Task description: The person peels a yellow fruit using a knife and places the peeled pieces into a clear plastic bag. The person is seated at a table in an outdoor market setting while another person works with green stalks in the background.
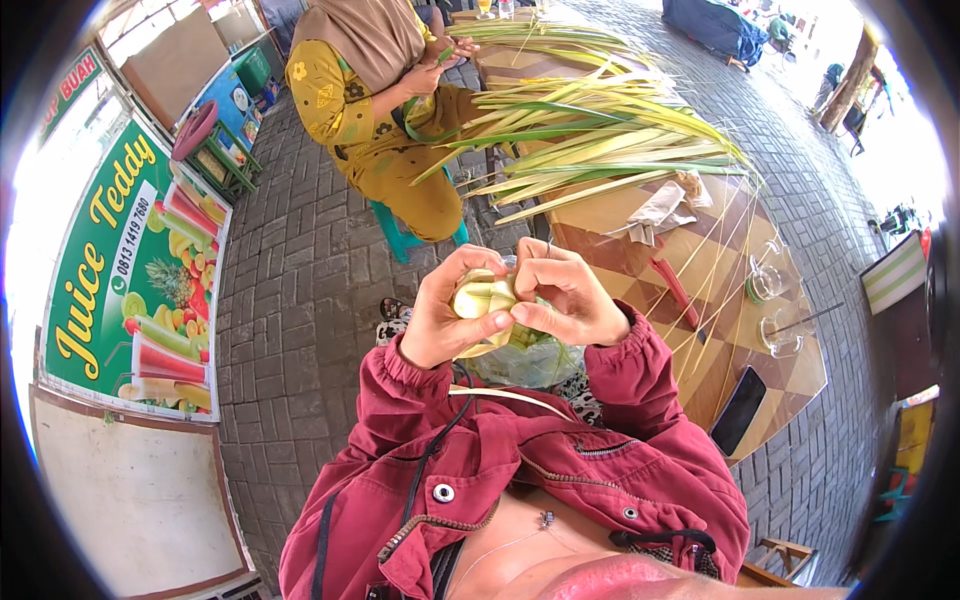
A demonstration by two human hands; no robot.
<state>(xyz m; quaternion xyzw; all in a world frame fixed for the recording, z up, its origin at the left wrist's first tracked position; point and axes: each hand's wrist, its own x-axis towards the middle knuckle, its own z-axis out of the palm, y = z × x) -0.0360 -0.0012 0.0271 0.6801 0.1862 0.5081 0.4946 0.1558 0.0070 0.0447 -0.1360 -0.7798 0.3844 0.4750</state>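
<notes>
Between my two hands is a woven casing of pale yellow-green palm leaf strips (487,295). My left hand (450,309) grips its left side, thumb across the front. The fingers and thumb of my right hand (566,296) pinch the right side, hiding part of the weave there. Below them, a clear plastic bag (495,369) rests at my lap, with green leaf pieces (527,337) visible inside. A loose pale strip (517,398) lies across the front of my maroon jacket (420,442).
A checkered wooden table (600,262) at right bears long palm leaves (600,142), a red-handled tool (675,291), glass mugs (784,335) and a phone (739,410). Across from me, a person (375,97) sits on a green stool (394,232), handling a leaf. A printed banner (142,285) stands left.
</notes>
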